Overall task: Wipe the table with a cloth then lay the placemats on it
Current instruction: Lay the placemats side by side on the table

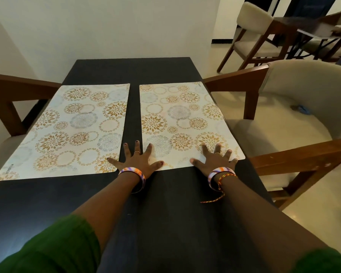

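the fingers (pixel 205 149) of the right hand (pixel 215 160) lie spread flat on the right placemat (pixel 183 119) at its 5 o'clock corner. the left hand (pixel 136 159), fingers apart, bridges both mats; the left placemat (pixel 71 131) lies alongside on the dark table (pixel 165 213).

free: bare table (pixel 165 223) near edge | blocked: chair arms (pixel 234 79) both sides

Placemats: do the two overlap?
No. The left placemat and right placemat lie side by side with a strip of dark table showing between them.
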A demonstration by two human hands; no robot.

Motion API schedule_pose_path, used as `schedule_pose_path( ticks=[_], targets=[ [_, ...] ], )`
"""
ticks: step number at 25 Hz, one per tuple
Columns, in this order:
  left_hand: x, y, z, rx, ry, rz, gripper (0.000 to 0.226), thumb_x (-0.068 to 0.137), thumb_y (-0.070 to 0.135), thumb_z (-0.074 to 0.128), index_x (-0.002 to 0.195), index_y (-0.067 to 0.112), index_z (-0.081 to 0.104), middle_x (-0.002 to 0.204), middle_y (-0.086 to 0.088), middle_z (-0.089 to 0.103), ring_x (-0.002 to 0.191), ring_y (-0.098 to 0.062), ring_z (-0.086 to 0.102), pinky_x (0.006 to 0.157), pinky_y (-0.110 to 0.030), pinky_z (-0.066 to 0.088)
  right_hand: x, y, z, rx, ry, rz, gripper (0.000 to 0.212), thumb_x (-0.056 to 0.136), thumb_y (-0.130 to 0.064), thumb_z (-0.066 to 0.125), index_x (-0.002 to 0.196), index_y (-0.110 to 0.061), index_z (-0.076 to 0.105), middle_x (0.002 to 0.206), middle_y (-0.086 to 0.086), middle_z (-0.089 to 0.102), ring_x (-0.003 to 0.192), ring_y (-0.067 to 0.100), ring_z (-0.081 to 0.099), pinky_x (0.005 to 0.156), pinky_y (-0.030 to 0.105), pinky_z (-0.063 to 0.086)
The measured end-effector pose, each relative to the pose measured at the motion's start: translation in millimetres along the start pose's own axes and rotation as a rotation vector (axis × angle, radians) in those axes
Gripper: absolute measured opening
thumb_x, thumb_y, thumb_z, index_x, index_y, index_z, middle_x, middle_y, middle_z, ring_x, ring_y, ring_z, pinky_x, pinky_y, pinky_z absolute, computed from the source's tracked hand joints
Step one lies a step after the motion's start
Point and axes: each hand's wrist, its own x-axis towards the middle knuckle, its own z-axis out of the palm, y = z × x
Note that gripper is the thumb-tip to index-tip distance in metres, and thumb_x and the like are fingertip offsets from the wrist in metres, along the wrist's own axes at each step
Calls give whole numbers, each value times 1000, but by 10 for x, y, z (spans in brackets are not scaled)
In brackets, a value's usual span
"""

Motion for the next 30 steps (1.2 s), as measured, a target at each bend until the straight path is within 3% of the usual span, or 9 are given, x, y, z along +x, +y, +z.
schedule_pose_path(
  ticks=[7, 11, 23, 25, 30],
  targets=[
    [241, 5, 23, -8, -22, 1, 84, 77, 79, 31, 145, 47, -7, 159, 0, -17, 143, -36, -23, 105, -75, -3, 84, -5, -50, 32, 7, 3, 80, 85, -72, 34, 150, -38, 1, 159, 7, -12, 143, 45, -9, 110, 66, 0],
    [386, -23, 108, -65, -34, 15, 85, 78, 78, 33, 146, 46, -7, 159, -4, -17, 141, -41, -24, 111, -67, 5, 126, 0, -57, 28, 8, -1, 80, 86, -72, 34, 150, -38, 0, 159, 7, -12, 143, 45, -10, 110, 68, 0],
    [391, -1, 45, -67, -51, 11, 84, 77, 79, 32, 145, 48, -7, 158, -1, -19, 142, -39, -23, 109, -70, 3, 174, -17, -69, 35, 23, 10, 79, 85, -72, 34, 150, -39, 2, 160, 6, -11, 143, 45, -9, 109, 69, 2],
    [283, 12, 17, -62, -4, 6, 79, 81, 76, 30, 146, 46, -5, 158, 0, -19, 144, -34, -22, 108, -72, -2, 164, -7, -49, 28, 24, 4, 79, 85, -73, 32, 149, -39, 1, 159, 6, -11, 143, 45, -9, 109, 69, 2],
    [44, -391, -87, -122, 329, -103, 57, 98, 49, 22, 150, 34, 4, 159, -10, -13, 145, -27, -20, 116, -54, -6, 151, 18, 13, -17, 63, -1, 78, 84, -76, 24, 148, -41, -3, 160, 6, -11, 144, 43, -8, 110, 68, 2]
  ],
)
